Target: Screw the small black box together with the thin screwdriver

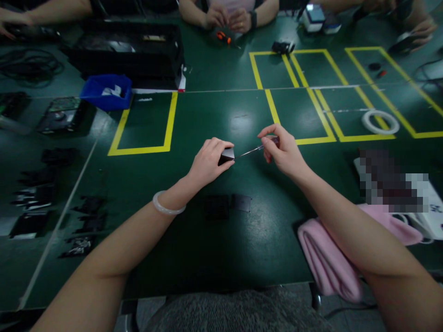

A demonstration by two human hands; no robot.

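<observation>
Near the middle of the green table, my left hand [212, 161] is closed around a small black box-shaped part [226, 156] with a pale top face; much of it is hidden by my fingers. My right hand [282, 150] grips a screwdriver [258, 149] by its dark handle. Its thin metal shaft points left, and the tip reaches the right side of the black part; whether it touches cannot be made out. Closer to me, a flat black piece [217, 207] and a thin dark plate [241, 203] lie side by side on the table.
Several black parts [92, 205] lie to the left. A blue bin [106, 92] stands before a long black crate [126, 55]. On the right are a white tape roll [380, 122] and pink cloth [332, 253]. Across the table, a co-worker's hands [228, 18] are near an orange-handled tool [224, 38].
</observation>
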